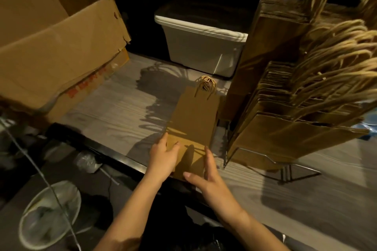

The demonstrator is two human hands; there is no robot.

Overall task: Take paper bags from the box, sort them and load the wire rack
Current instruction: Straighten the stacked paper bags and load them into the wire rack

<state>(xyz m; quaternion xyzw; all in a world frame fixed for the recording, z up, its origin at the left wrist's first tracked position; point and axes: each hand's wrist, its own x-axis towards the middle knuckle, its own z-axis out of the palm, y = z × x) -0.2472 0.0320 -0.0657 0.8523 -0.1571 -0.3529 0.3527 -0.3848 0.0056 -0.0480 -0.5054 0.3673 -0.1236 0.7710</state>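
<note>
A small stack of flat brown paper bags point(193, 116) with twisted handles lies on the grey counter point(114, 112), handles pointing away from me. My left hand point(164, 156) grips the stack's near left edge, thumb on top. My right hand point(206, 175) lies with straight fingers against the near right edge, thumb at the bottom end. The big torn cardboard box point(51, 43) stands at the left. The wire rack point(285, 165) at the right holds rows of upright bags point(285, 128) with their handles sticking up.
A white plastic bin point(204, 47) sits at the back under a dark ledge. A taller stack of bags point(271, 32) stands behind the rack. Below the counter's black front edge point(122, 161) is a round bin with a plastic liner point(51, 214).
</note>
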